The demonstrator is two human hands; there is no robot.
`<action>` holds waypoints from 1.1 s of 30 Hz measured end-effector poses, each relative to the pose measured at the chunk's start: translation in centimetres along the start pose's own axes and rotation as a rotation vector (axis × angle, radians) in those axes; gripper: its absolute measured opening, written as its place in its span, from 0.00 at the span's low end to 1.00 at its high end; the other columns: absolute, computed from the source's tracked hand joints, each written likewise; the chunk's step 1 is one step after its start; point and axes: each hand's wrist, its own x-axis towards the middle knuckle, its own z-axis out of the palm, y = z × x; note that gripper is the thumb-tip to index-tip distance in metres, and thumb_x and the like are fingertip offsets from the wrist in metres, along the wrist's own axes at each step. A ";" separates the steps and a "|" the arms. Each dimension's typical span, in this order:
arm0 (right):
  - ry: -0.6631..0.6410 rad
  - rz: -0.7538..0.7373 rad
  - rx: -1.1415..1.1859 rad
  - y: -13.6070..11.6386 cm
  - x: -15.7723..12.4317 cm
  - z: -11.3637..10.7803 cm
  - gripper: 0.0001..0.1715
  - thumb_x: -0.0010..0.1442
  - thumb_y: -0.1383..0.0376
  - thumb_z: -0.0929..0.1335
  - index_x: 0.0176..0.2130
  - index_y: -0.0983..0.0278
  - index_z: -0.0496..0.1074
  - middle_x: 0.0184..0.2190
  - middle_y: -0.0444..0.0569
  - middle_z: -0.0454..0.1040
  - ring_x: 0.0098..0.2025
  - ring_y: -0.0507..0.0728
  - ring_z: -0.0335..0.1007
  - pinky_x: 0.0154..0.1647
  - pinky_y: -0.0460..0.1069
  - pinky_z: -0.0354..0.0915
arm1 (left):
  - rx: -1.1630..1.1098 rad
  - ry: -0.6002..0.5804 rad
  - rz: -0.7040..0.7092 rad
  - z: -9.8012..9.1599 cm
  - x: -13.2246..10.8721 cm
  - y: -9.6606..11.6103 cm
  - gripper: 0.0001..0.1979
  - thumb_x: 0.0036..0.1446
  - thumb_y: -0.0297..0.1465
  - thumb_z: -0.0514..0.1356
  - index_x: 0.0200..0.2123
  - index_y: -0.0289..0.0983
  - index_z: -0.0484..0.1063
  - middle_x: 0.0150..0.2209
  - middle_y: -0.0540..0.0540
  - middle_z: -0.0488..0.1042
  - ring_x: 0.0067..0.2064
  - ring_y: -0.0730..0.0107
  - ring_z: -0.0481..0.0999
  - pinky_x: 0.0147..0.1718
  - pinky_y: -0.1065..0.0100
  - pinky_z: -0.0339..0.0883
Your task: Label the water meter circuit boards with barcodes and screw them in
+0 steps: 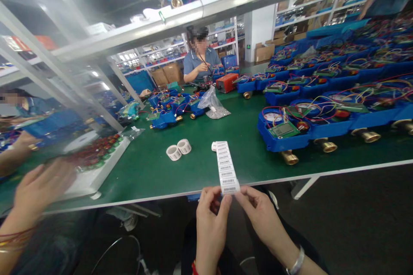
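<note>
A strip of white barcode labels (225, 165) runs from a small roll (214, 146) on the green table toward me. My left hand (211, 219) pinches the near end at its left corner, thumb on top. At the right corner of the same end, my right hand (260, 212) grips the strip between thumb and fingers. Both hands are just off the table's front edge. Two more label rolls (174, 152) rest side by side to the left of the strip.
Blue meter housings (284, 135) with wires, circuit boards and brass fittings fill the right side. More housings (164, 118) and a plastic bag (214, 105) lie further back. At left, a co-worker's hand (41, 184) is over a white tray (108, 161). Another person (201, 60) sits opposite.
</note>
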 end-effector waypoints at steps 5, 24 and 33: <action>0.047 0.007 -0.035 0.0 0.7 -0.3 0.19 0.61 0.53 0.66 0.40 0.64 0.77 0.25 0.46 0.73 0.30 0.57 0.68 0.36 0.49 0.64 | -0.026 0.027 0.031 0.3 0.5 -0.2 0.10 0.60 0.37 0.58 0.34 0.37 0.75 0.33 0.46 0.70 0.36 0.67 0.70 0.37 0.68 0.63; -0.049 -0.160 -0.079 -5.1 13.5 -0.8 0.17 0.55 0.55 0.67 0.28 0.66 0.73 0.21 0.42 0.68 0.24 0.50 0.57 0.26 0.46 0.54 | -0.083 0.005 0.146 -1.3 13.3 3.4 0.12 0.50 0.38 0.64 0.32 0.35 0.78 0.26 0.50 0.71 0.27 0.73 0.64 0.28 0.71 0.58; -0.049 -0.338 -0.166 -5.4 19.7 -1.1 0.19 0.59 0.53 0.68 0.26 0.66 0.70 0.21 0.40 0.66 0.24 0.49 0.60 0.26 0.45 0.57 | -0.086 0.031 0.215 -0.5 18.8 2.7 0.11 0.59 0.36 0.61 0.35 0.33 0.72 0.30 0.50 0.72 0.30 0.73 0.71 0.31 0.67 0.68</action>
